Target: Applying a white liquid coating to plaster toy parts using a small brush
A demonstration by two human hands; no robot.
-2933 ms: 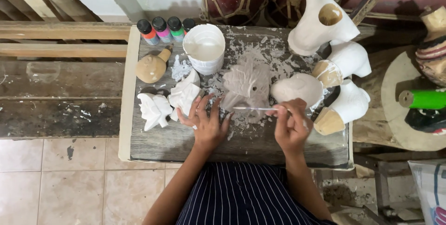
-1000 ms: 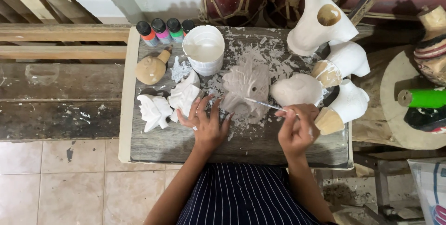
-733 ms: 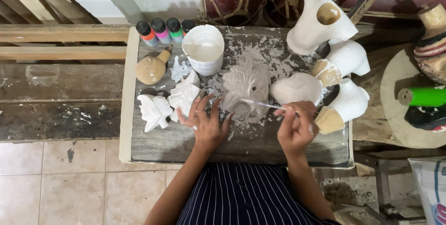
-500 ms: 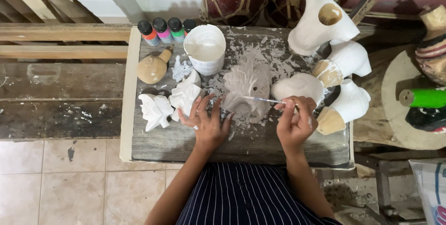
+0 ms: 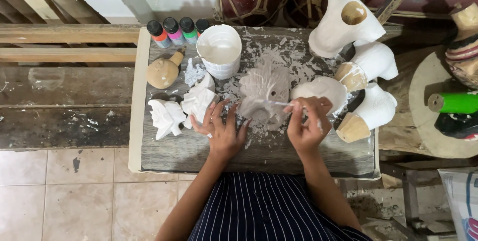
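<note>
The right hand [image 5: 307, 125] is closed around a thin brush [image 5: 273, 102]; the fingers pinch its handle and its tip lies on the carving [image 5: 264, 89]. The left hand [image 5: 222, 129] holds nothing: it lies flat on the table [image 5: 259, 151] with the fingers spread, and the fingertips touch the left lower edge of the carving. The carving is a grey-white, leaf-like piece in the middle of the table, between the 2 hands and a little above them, with white flakes all around it.

Just left of the left hand lie 2 small white figures [image 5: 181, 111], close to each other. Above them there is a round tan gourd shape [image 5: 163, 71]. A white cup [image 5: 219, 51] with white paint inside stands above the carving, and 4 small paint bottles [image 5: 177, 29] stand in a row at the far left corner.

To the right of the right hand, 4 white vases [image 5: 366, 64] lie on their sides; 1 touches the carving's right edge. A green cylinder [image 5: 455, 102] lies well apart, on a round board at the right.
</note>
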